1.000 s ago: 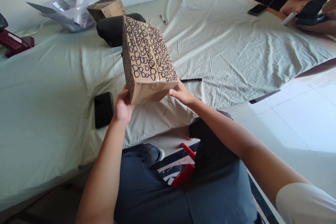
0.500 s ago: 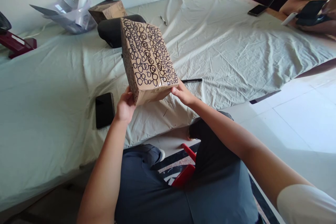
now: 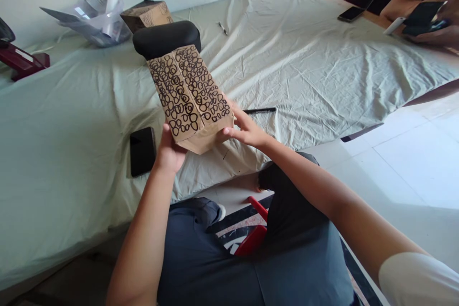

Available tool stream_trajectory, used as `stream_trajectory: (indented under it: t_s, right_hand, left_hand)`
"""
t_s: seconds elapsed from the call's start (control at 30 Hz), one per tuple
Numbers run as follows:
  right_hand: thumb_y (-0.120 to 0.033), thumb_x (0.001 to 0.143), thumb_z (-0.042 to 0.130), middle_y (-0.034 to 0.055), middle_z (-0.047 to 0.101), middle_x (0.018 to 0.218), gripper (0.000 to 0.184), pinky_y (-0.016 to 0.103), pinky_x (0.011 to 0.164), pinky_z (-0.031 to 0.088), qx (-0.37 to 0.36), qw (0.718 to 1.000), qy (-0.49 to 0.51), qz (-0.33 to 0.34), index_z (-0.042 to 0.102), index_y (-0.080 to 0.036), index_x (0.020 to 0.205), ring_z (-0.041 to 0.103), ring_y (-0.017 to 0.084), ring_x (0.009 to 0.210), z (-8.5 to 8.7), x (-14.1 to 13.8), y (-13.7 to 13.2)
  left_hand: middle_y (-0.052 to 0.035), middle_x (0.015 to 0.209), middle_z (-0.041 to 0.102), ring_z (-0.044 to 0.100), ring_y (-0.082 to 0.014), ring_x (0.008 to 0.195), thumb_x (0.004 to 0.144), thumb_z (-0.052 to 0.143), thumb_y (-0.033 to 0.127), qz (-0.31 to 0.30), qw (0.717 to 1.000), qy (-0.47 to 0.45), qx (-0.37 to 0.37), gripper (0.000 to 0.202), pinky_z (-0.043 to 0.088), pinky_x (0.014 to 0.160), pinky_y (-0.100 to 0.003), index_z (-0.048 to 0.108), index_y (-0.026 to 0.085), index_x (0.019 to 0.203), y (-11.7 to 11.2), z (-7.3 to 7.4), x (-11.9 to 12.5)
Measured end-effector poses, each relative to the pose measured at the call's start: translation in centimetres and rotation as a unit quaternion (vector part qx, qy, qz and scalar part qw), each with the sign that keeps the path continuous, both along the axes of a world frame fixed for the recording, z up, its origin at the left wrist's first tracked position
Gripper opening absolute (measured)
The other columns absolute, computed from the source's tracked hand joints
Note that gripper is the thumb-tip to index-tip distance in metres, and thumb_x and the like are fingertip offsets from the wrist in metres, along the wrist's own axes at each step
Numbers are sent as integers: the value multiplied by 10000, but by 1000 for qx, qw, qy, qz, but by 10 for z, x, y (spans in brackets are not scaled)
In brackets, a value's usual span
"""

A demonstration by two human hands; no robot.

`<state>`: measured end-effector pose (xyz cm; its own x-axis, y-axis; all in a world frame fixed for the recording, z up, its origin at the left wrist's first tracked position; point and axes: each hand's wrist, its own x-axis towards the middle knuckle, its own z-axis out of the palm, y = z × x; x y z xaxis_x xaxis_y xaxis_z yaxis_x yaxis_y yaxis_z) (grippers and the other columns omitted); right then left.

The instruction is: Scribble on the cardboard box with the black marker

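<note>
A cardboard box [image 3: 191, 93] covered in black hand-drawn circles is held between my two hands, its near edge tilted toward me. My left hand [image 3: 171, 153] grips the near left corner, with the thumb up along the side. On the near right side, my right hand [image 3: 247, 129] presses with its thumb at the front and its fingers partly hidden behind the box. A black marker [image 3: 261, 110] lies on the cloth just beyond my right hand. To the left of my left hand rests a dark phone [image 3: 142, 151]. Whether the box touches the cloth is unclear.
A black padded case [image 3: 167, 38] sits behind the box, near a second cardboard box [image 3: 150, 13] and a clear plastic basket [image 3: 98, 26]. A pen [image 3: 223, 28] and another phone [image 3: 350, 14] lie on the cloth-covered table [image 3: 304, 67]. A person's hand [image 3: 426, 36] is at the far right.
The box has come down and toward me, turning so that its left side no longer shows. Both hands have moved with it, and more of the black case shows behind.
</note>
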<state>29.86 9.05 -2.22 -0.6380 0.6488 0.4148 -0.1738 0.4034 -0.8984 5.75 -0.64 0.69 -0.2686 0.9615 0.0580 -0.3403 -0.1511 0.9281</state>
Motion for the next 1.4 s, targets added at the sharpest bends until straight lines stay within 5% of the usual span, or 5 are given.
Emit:
stream_trajectory:
  t_s: [0.27, 0.57, 0.8, 1.1, 1.4]
  right_hand:
    - [-912, 841, 799, 89, 389, 1915, 1036, 690, 1467, 198, 116, 991, -3, -62, 626, -348, 1693, 279, 438, 1802, 11, 2, 7]
    - [-1066, 760, 597, 204, 799, 1467, 1130, 658, 1251, 613, -320, 946, 48, 16, 739, -193, 1462, 682, 461, 1516, -9, -10, -5]
    - [-1137, 818, 286, 118, 772, 1515, 1193, 664, 1159, 646, -275, 959, 58, 19, 699, -307, 1569, 692, 423, 1484, -12, 1, 22]
    - [-924, 908, 686, 32, 766, 1025, 1185, 397, 752, 678, -200, 976, 75, 33, 312, -294, 1839, 705, 224, 774, -13, 3, 21]
    - [-878, 985, 652, 26, 666, 1062, 1042, 411, 843, 652, -131, 990, 45, 8, 301, -373, 1827, 677, 234, 902, -11, 3, 21]
  left_hand:
    - [-83, 1457, 806, 617, -389, 1570, 767, 901, 708, 21, 998, -11, 55, 681, 553, 1288, -517, 820, 303, 1308, -8, 18, 21]
    - [-30, 1139, 867, 804, -318, 1242, 887, 815, 582, 22, 996, 40, 73, 591, 662, 1080, -437, 807, 349, 1430, 3, -2, -10]
    - [-28, 1610, 740, 612, -280, 1591, 1031, 779, 603, 112, 961, 218, 127, 517, 450, 1347, -348, 825, 339, 1473, 4, -11, -20]
    - [-32, 1033, 796, 734, -253, 1064, 914, 853, 650, 133, 960, 202, 140, 433, 596, 1031, -367, 838, 249, 1077, 17, -25, -43]
    - [-111, 1201, 827, 758, -322, 1266, 950, 609, 911, 97, 982, 131, 93, 712, 628, 1114, -470, 831, 280, 1195, 16, -39, -46]
